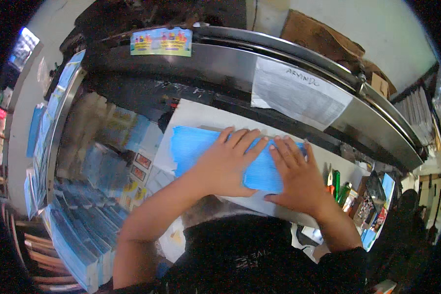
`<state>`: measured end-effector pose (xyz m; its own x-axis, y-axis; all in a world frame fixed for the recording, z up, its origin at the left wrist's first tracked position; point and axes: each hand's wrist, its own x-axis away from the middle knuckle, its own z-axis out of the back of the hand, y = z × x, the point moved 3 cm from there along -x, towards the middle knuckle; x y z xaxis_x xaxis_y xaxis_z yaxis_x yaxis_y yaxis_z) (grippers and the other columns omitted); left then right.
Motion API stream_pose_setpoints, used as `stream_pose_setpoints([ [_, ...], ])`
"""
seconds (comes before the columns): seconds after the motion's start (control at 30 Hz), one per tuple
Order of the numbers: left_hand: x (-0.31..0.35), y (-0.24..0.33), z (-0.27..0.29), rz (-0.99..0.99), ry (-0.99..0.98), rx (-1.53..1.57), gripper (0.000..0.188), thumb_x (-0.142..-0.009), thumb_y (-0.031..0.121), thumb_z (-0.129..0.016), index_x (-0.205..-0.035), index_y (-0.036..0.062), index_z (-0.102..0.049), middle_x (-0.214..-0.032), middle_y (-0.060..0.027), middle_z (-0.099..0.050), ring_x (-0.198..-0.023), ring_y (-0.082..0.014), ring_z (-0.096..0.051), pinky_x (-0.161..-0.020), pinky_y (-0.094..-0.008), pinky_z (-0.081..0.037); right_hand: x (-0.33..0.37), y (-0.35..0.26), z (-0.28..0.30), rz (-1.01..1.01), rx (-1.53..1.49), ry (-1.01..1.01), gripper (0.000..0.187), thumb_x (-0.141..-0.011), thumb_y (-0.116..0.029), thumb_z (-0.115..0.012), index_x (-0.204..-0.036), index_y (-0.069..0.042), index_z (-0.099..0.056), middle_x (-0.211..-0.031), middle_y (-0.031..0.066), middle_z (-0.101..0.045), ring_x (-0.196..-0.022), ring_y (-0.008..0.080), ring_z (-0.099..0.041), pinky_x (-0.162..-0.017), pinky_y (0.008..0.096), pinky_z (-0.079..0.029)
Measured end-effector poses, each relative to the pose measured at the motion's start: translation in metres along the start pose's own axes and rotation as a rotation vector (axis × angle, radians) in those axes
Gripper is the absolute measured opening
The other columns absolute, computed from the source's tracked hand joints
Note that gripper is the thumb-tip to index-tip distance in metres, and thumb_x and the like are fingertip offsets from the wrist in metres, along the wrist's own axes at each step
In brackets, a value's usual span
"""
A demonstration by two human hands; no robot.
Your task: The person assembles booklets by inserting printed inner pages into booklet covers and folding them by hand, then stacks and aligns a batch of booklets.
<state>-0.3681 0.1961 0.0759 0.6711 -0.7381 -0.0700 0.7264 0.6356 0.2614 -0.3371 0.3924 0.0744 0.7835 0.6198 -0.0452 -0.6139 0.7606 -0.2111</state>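
Note:
A fanned row of blue paper sheets (193,142) lies across a pale board (191,110) in front of me, its many edges showing as fine lines. My left hand (228,164) rests over the middle of the sheets, palm down with fingers stretched toward the far side. Beside it, my right hand (299,179) presses flat on the right end of the row, fingers spread and thumb out near the front edge. Neither hand grips anything. The sheets under both palms are hidden.
A metal bar (215,56) runs behind the board, bearing a grey sheet (299,93) and a colourful printed card (160,41). Stacks of blue-edged booklets (78,240) stand at lower left. Green-handled tools (336,183) and a box of small items (365,206) lie at right.

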Motion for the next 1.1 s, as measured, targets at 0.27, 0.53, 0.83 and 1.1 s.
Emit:
stream_pose_setpoints([
  [0.27, 0.06, -0.055, 0.032, 0.248, -0.075, -0.017, 0.114, -0.054, 0.049, -0.085, -0.148, 0.0061, -0.036, -0.139, -0.0211, -0.046, -0.133, -0.0393, -0.04, -0.114, -0.0531, -0.027, -0.002, 0.026, 0.008, -0.177, -0.152, -0.05, 0.098, -0.052, -0.027, -0.084, -0.136, 0.001, -0.042, -0.126, 0.0213, -0.052, -0.12, 0.0412, -0.049, -0.107, 0.0475, -0.039],
  [0.53, 0.107, -0.1, 0.029, 0.385, -0.091, 0.37, 0.117, -0.048, 0.046, -0.089, -0.147, 0.0128, -0.037, -0.142, -0.0218, -0.04, -0.132, -0.0431, -0.039, -0.111, -0.0494, -0.033, -0.004, 0.024, 0.012, -0.183, -0.172, -0.068, 0.098, -0.052, -0.021, -0.082, -0.139, -0.002, -0.041, -0.13, 0.0217, -0.051, -0.12, 0.0435, -0.05, -0.104, 0.0472, -0.044],
  [0.83, 0.146, -0.113, -0.034, 0.447, 0.337, 0.983, 0.148, -0.047, 0.035, -0.096, -0.156, 0.0038, -0.001, -0.158, -0.0211, -0.02, -0.146, -0.035, -0.022, -0.119, -0.0427, -0.018, 0.059, 0.067, -0.063, -0.238, -1.171, 0.311, 0.123, -0.058, -0.029, -0.086, -0.155, -0.006, -0.014, -0.15, 0.0214, -0.035, -0.134, 0.0333, -0.043, -0.108, 0.0425, -0.037],
  [1.1, 0.128, -0.115, -0.037, 0.404, 0.325, 1.035, 0.134, -0.061, 0.028, -0.091, -0.157, 0.0022, 0.0, -0.16, -0.0218, -0.017, -0.147, -0.0323, -0.021, -0.119, -0.0426, -0.019, 0.075, 0.063, -0.107, -0.653, -1.503, 0.143, 0.132, -0.063, -0.029, -0.093, -0.159, -0.013, -0.004, -0.148, 0.0141, -0.039, -0.126, 0.0292, -0.05, -0.102, 0.0395, -0.045],
])
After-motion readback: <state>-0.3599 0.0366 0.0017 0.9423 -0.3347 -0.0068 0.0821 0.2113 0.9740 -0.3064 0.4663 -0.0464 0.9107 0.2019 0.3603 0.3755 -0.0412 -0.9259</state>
